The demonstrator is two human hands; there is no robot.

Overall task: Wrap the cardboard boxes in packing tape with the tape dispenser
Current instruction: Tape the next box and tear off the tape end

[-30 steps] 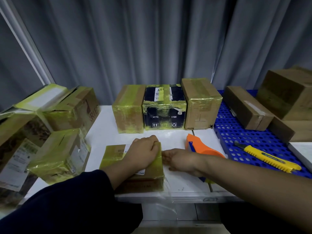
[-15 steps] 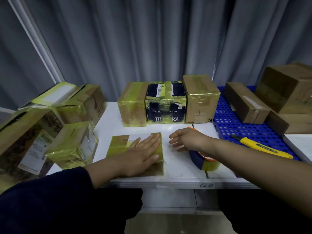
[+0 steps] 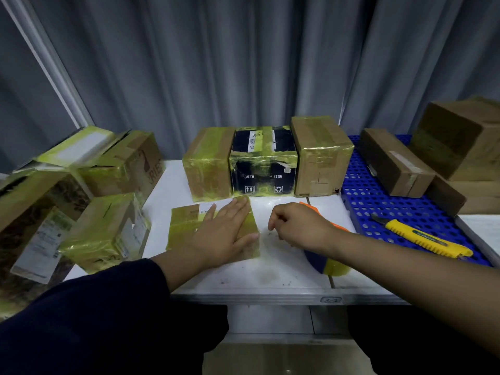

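The left hand (image 3: 224, 234) lies flat with straight fingers on top of the flat box (image 3: 186, 226), probably smoothing tape down. Just right of the box, the right hand (image 3: 297, 226) hovers with its fingers curled. I cannot tell whether it pinches tape. The tape dispenser (image 3: 334, 266) lies beneath that wrist. The next move likely calls for gripping its handle.

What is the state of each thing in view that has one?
Flat box, taped, under the left hand.
Left hand, open, pressing on it.
Right hand, fingers curled, nothing seen in them.
Tape dispenser, on the table under the right wrist.
Knife, lying on the blue tray.
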